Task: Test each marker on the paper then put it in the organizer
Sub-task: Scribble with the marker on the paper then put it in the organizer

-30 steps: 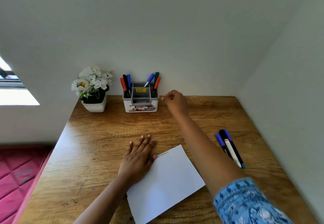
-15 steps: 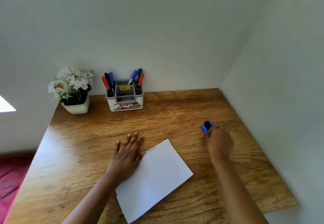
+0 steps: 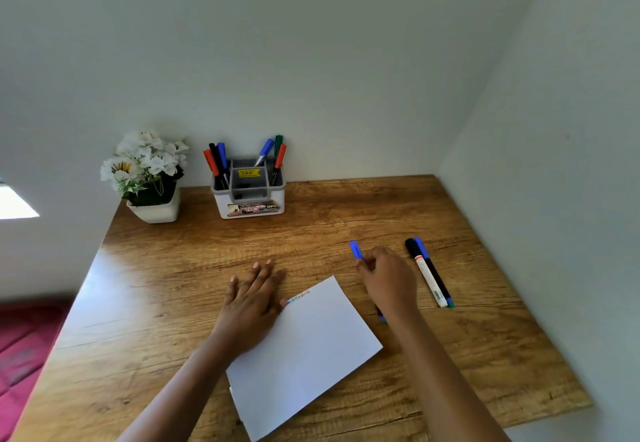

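Note:
My right hand (image 3: 389,282) grips a blue-capped marker (image 3: 356,250); its cap sticks out above my fingers and its tail shows below my wrist, just right of the white paper (image 3: 311,348). My left hand (image 3: 252,303) lies flat with straight fingers on the paper's upper left corner. Short coloured scribbles mark the paper's top edge. Two more markers (image 3: 429,273) lie side by side on the desk to the right of my right hand. The white and grey organizer (image 3: 249,204) stands at the back by the wall with several markers upright in it.
A white pot of white flowers (image 3: 149,178) sits left of the organizer. The wooden desk (image 3: 173,285) meets walls at the back and on the right. Its left edge drops to a red floor covering (image 3: 24,348).
My right hand left the organizer, reached the loose markers on the right, and now holds a blue one, moved left toward the paper. My left hand stayed on the paper.

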